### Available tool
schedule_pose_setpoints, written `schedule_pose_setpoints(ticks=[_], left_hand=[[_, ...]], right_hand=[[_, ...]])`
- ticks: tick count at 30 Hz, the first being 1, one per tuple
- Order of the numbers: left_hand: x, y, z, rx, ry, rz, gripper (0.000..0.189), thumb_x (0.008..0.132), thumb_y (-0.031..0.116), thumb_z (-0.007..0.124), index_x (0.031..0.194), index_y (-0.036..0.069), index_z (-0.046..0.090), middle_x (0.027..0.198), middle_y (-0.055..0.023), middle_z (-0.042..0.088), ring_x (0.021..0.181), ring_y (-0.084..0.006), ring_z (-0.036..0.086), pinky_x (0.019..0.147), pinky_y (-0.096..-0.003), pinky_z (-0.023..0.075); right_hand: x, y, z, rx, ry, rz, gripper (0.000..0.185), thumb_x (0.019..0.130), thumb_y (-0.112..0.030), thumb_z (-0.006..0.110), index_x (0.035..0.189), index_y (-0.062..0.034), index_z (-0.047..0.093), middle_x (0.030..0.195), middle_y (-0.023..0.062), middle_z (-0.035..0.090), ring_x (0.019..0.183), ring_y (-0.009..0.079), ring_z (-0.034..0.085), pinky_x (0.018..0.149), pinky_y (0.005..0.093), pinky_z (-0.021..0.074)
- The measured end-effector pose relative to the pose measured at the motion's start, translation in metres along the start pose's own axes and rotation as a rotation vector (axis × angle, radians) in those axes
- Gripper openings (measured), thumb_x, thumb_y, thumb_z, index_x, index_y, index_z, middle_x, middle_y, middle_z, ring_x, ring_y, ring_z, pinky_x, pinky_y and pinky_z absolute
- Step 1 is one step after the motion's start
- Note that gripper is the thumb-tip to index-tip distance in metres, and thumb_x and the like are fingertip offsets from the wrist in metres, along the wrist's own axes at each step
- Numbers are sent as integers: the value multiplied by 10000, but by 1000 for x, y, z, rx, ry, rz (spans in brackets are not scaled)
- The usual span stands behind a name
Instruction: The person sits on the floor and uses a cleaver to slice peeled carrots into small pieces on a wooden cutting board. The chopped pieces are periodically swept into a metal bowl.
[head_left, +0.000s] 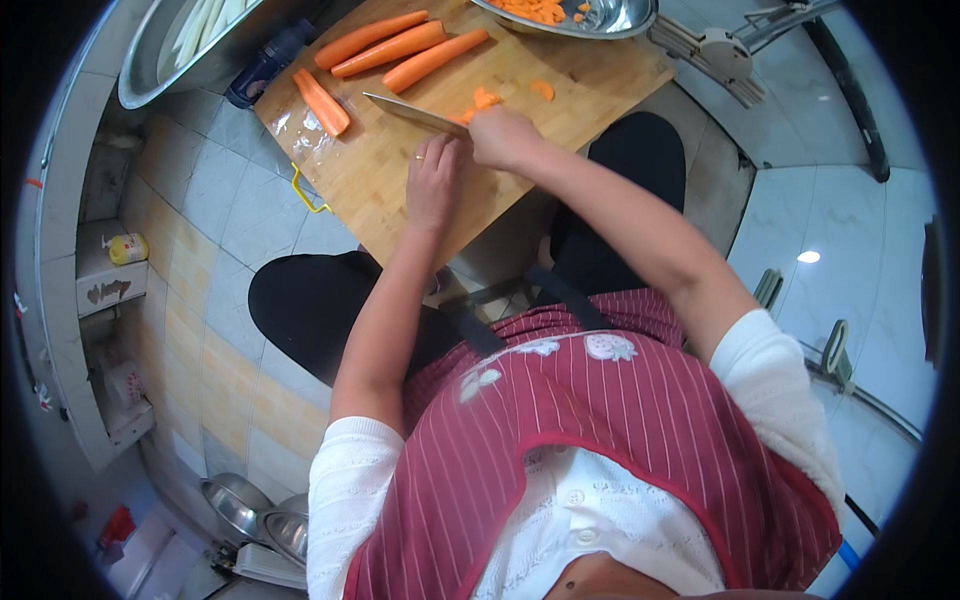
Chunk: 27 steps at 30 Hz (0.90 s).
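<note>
My right hand (506, 139) grips a kitchen knife (409, 112) whose blade points left over the wooden cutting board (367, 187). Right by the blade's near side is my left hand (433, 180), back up, a ring on one finger. Its fingertips are hidden, so whether it holds anything is unclear. Orange carrot slices (486, 97) lie just beyond the knife, and a single slice (542, 90) sits farther right. Three peeled carrots (394, 46) rest side by side at the board's far end. A shorter carrot piece (322, 103) lies near the left edge, beside wet spots.
A steel bowl (600, 21) of carrot pieces stands at the board's far right. Far left, a metal basin (142, 79) holds pale long vegetables. A dark bottle (262, 67) is between basin and board. A yellow handle (306, 191) projects from the board's left side. My knees flank the board.
</note>
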<state>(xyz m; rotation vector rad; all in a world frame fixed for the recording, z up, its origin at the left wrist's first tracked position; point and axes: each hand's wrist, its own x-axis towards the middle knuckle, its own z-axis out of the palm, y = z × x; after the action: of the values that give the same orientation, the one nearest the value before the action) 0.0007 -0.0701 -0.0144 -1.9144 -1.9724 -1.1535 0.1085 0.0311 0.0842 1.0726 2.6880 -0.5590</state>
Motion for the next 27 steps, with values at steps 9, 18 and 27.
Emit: schedule_pose_setpoints(ticks=[9, 18, 27], left_hand=[[-3, -4, 0, 44, -14, -13, 173, 818, 64, 667, 980, 56, 604, 1000, -120, 600, 945, -323, 570, 824, -407, 489], [-4, -2, -13, 67, -131, -6, 222, 810, 93, 588, 1030, 81, 620, 1083, -91, 602, 1001, -302, 571, 875, -388, 485], [-8, 2, -11, 58, -45, -5, 245, 803, 68, 567, 1041, 72, 622, 1084, -104, 600, 1001, -301, 569, 885, -379, 481]], right_hand=[[2, 5, -6, 63, 51, -71, 176, 728, -77, 625, 840, 21, 717, 839, 242, 688, 819, 386, 690, 719, 465, 558], [7, 1, 10, 33, -18, 23, 190, 761, -140, 663, 901, -28, 727, 903, 186, 714, 884, 325, 704, 770, 442, 566], [-10, -4, 7, 14, 4, 10, 187, 760, -128, 648, 902, -37, 727, 908, 182, 716, 886, 330, 703, 768, 434, 565]])
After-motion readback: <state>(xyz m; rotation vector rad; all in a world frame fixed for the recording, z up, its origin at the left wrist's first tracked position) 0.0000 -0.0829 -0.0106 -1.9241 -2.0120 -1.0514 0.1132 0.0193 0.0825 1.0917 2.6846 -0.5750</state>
